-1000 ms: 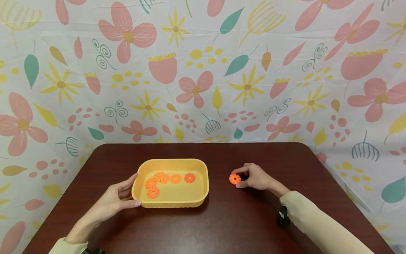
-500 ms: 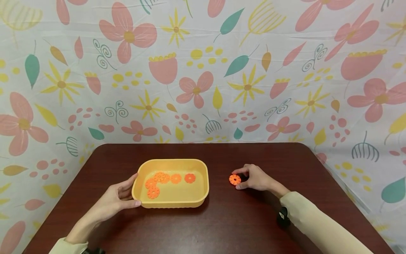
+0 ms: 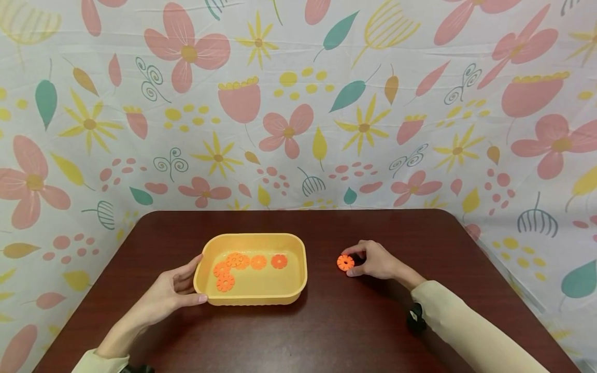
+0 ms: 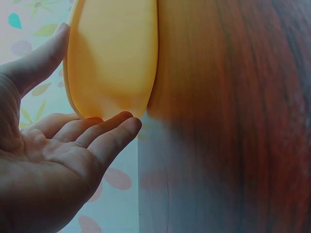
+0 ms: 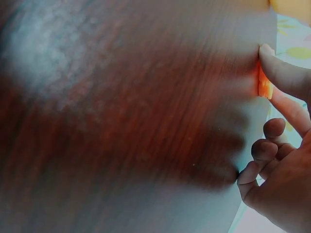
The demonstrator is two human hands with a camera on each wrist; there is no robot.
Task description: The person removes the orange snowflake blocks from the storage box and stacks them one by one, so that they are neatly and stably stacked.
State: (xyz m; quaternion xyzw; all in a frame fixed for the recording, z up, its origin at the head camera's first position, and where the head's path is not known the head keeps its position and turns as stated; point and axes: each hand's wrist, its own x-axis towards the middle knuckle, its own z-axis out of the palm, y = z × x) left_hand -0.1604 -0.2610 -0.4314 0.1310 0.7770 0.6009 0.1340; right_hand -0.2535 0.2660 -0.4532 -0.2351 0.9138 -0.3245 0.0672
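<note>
A yellow rectangular tub [image 3: 252, 299] stands on the table left of centre. My left hand [image 3: 160, 298] holds its left end, the thumb at the near corner and the fingers along the outer wall; the left wrist view shows the tub's end [image 4: 114, 63] between them. Right of the tub, my right hand [image 3: 375, 260] pinches an orange notched disc [image 3: 342, 263] between thumb and index finger. In the right wrist view only the disc's edge [image 5: 265, 86] shows, and the other fingers are curled beneath. Several similar orange discs [image 3: 225, 283] lie inside the tub, some overlapping at its left.
The dark reddish-brown table [image 3: 322, 331] has rounded far corners. Behind it and at both sides hangs a white cloth [image 3: 298, 62] with flowers and leaves. Black straps [image 3: 416, 317] sit at the wrists, beside light sleeves.
</note>
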